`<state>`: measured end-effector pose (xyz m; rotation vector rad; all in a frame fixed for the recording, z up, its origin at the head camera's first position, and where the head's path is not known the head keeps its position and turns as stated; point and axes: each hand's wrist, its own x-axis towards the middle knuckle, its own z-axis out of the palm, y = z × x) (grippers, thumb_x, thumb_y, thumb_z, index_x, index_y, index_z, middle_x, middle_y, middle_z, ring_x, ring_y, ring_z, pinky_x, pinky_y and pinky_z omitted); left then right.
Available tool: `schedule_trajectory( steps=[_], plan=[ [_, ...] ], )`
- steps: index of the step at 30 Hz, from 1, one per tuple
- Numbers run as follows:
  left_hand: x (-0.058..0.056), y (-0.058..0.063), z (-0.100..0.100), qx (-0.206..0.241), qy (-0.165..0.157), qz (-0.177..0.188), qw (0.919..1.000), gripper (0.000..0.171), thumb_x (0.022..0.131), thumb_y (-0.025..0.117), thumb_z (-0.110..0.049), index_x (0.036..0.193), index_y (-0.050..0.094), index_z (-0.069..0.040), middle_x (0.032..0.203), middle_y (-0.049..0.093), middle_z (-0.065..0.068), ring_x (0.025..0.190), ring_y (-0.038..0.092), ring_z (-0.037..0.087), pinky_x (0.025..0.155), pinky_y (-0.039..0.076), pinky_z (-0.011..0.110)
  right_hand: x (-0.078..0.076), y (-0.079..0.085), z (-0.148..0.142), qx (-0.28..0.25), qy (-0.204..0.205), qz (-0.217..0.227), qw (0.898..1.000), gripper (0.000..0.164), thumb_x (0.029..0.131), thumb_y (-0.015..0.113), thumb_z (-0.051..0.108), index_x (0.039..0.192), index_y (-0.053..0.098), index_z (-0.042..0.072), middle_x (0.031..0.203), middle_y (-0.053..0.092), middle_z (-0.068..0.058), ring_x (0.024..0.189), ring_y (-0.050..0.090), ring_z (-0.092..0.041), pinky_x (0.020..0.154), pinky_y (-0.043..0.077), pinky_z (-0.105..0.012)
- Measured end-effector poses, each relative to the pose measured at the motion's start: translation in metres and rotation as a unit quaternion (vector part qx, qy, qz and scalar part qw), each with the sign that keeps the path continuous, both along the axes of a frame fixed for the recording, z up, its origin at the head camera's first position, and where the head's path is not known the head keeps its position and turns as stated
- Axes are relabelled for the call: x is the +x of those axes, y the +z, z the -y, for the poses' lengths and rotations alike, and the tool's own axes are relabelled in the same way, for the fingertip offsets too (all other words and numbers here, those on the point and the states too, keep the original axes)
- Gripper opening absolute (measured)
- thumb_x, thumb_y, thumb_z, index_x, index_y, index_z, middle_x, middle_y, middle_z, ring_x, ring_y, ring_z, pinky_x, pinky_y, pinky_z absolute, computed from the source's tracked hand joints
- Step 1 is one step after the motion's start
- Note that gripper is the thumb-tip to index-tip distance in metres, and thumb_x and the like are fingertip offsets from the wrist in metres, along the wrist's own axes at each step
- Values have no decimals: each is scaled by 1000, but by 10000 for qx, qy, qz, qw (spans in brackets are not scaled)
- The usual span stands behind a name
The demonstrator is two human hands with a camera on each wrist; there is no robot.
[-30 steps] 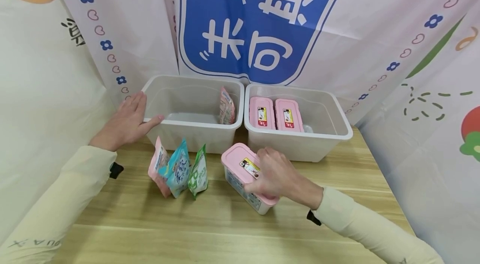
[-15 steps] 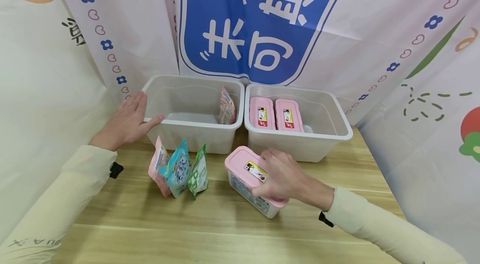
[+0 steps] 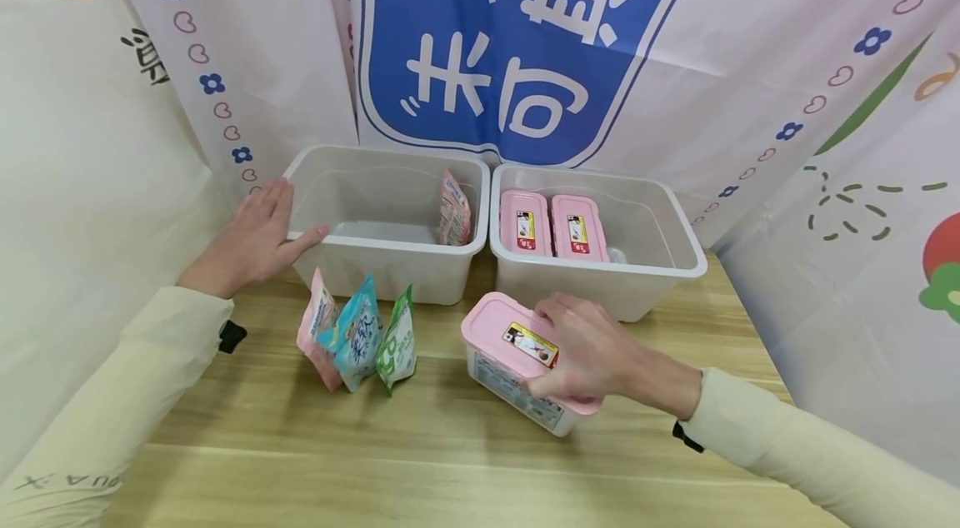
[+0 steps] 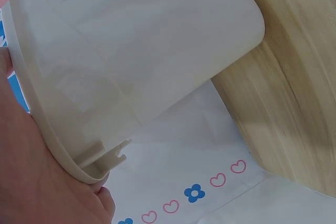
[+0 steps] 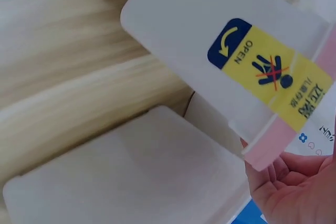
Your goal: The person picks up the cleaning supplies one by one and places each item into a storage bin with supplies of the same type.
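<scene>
Right hand (image 3: 588,349): grip clamped over the long sides of a pink-lidded box (image 3: 510,386), on the near side of the right bin (image 3: 622,291), well in from the counter's (image 3: 420,461) right edge. That bin, by the back edge: two like boxes (image 3: 525,207) side by side at its left end. Left bin (image 3: 390,274), just beside: pink packet (image 3: 454,216) upright at its right end; left hand (image 3: 251,236) on its left rim, fingers straight, grip apart. Nearer: three packets (image 3: 358,336), pink, blue, green.
</scene>
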<state>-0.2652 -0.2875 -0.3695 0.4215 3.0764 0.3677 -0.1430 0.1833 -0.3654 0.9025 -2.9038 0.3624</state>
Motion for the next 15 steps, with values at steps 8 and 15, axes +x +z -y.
schedule_trajectory(
  steps=[8, 15],
  plan=[
    [-1, 0, 1, 3, 32, 54, 10000, 106, 106, 31, -70, 163, -7, 11, 172, -10, 34, 161, -5, 55, 132, -1, 66, 0, 16, -13, 39, 169, -78, 9998, 73, 61, 89, 55, 113, 68, 8, 98, 66, 3, 81, 57, -9, 67, 47, -21],
    [-1, 0, 1, -100, 30, 72, 9999, 106, 106, 30, -70, 163, -7, 12, 172, -12, 34, 161, -5, 55, 132, -1, 66, 0, 30, -20, -94, 48, 168, 9998, 78, 61, 92, 51, 119, 68, 6, 96, 66, 4, 79, 57, -8, 63, 48, -18]
  ],
)
